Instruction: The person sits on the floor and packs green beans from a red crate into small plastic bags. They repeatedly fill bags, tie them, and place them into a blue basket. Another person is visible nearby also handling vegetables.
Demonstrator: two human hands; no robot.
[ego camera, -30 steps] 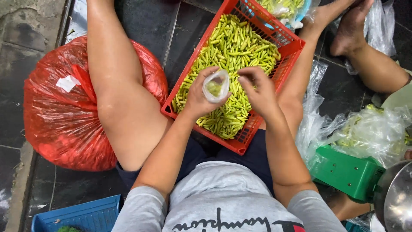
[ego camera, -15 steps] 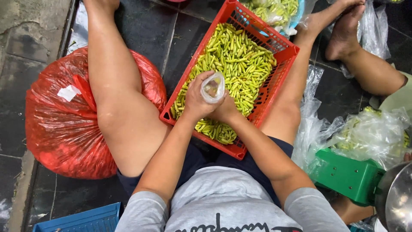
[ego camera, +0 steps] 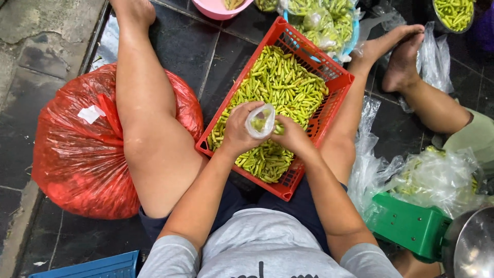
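Note:
I sit on a dark tiled floor with a red plastic crate (ego camera: 337, 82) of green chillies (ego camera: 280, 85) between my legs. My left hand (ego camera: 237, 129) holds a small clear plastic bag (ego camera: 260, 121) with a few green chillies inside, over the crate's near half. My right hand (ego camera: 292, 135) is beside the bag, its fingers closed on chillies at the bag's mouth.
A large red sack (ego camera: 77, 149) lies under my left leg. A green weighing scale (ego camera: 409, 226) with a metal pan (ego camera: 471, 247) stands at right, by clear bags of chillies (ego camera: 437, 177). Another person's legs (ego camera: 411, 82), a pink bowl (ego camera: 226, 7) and a blue crate (ego camera: 92, 267) are nearby.
My right hand dropped from beside the bag into the crate, then came back up to the bag's mouth with chillies. The view shifted, showing more of the floor beyond the crate.

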